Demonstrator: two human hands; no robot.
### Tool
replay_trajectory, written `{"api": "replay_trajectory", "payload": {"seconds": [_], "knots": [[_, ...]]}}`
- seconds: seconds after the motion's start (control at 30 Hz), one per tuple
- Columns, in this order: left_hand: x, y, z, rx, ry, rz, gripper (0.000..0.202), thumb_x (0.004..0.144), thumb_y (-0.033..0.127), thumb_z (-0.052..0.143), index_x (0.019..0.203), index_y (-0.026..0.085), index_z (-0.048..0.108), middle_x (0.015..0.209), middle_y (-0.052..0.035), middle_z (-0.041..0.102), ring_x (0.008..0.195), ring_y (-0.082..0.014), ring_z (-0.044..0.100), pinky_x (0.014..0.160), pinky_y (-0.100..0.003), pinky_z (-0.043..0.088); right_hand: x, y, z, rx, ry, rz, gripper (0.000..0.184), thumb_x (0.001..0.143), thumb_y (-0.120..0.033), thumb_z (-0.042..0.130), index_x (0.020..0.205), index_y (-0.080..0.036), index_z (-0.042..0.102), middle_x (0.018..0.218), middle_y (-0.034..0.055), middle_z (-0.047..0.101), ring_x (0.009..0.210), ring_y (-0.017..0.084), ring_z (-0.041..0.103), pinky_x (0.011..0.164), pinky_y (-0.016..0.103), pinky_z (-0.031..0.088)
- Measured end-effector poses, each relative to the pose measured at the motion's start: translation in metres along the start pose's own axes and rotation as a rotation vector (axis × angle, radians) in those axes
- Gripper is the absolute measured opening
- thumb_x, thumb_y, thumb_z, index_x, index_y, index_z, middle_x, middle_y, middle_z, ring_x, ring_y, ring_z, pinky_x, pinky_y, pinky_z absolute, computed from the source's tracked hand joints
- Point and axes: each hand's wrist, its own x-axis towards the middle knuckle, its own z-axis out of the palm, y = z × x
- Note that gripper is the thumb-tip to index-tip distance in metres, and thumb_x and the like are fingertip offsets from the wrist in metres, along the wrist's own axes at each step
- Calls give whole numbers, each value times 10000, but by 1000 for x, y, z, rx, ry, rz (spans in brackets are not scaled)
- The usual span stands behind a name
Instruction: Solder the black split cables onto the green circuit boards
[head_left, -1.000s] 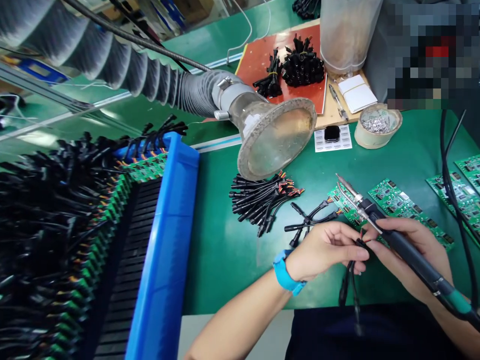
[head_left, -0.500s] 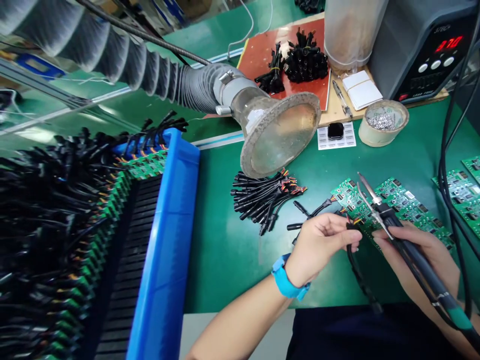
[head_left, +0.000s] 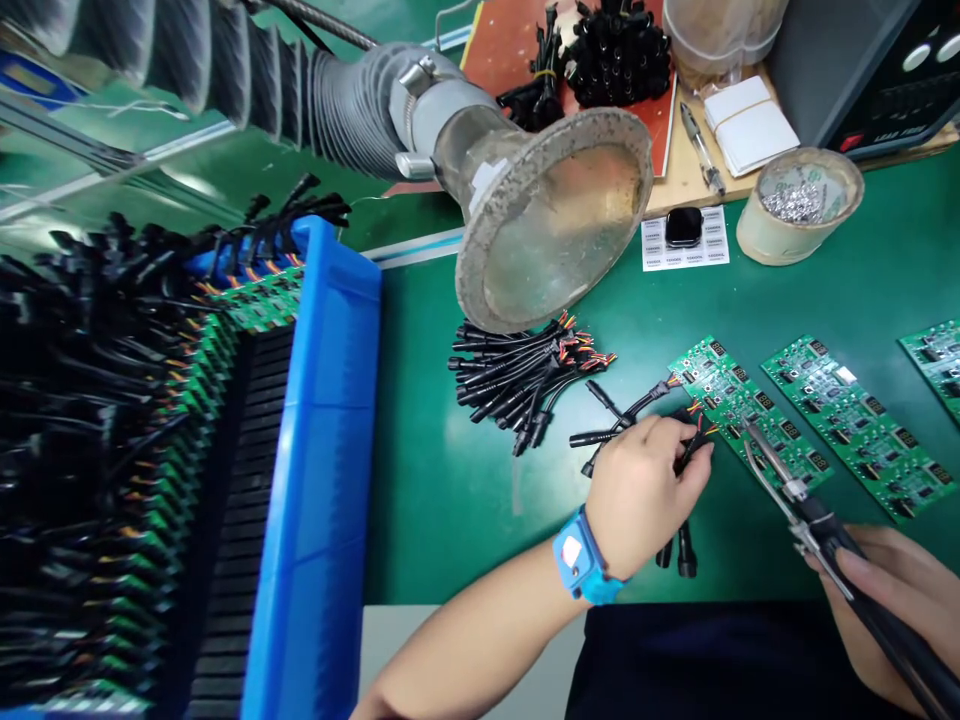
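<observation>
My left hand (head_left: 646,485), with a blue strap (head_left: 577,560) at its wrist, pinches a black cable (head_left: 686,553). The cable's bared coloured wires lie against the lower left edge of a green circuit board (head_left: 780,428). Another black cable (head_left: 649,400) runs to the same edge, higher up. In my right hand (head_left: 892,595) is a soldering iron (head_left: 821,530), with a thin bent metal tube clamped alongside it. The iron's tip is over the board, right of the wires; whether it touches cannot be made out.
A fume extractor hood (head_left: 559,220) hangs over a heap of cables (head_left: 517,375). On the left stands a blue bin (head_left: 322,450) of wired boards. More boards (head_left: 859,425) lie right. Behind are a tub of metal shavings (head_left: 799,225) and the soldering station (head_left: 847,70).
My left hand has lowered the cable's wire ends to the board's edge. My right hand and the iron have moved down and right. The view has shifted, with the background higher.
</observation>
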Motion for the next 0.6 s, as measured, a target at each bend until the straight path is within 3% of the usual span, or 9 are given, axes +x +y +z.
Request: {"api": "replay_trajectory", "payload": {"seconds": [0.13,0.37,0.6], "knots": [[0,0,1,100,-4,49,117,789,255,605,834,150,629,674,-18,616,536,-121,553,528,-258,481,-13,4,3,-84,-53,-68,570,752,-82,639,1264,-259,465,923,31,659,846,225,637,752,408,545],[1,2,1,86,-17,50,109,772,243,634,833,153,634,653,-2,612,528,-118,547,506,-246,452,-7,1,7,-131,-111,57,208,812,-173,591,1010,-237,592,775,18,618,694,173,590,646,343,527],[0,2,2,93,-19,38,106,773,247,633,847,171,630,644,5,613,539,-120,558,527,-245,468,-1,1,7,-153,-132,-38,279,819,-151,578,1092,-199,548,765,26,600,699,174,568,635,342,515]]}}
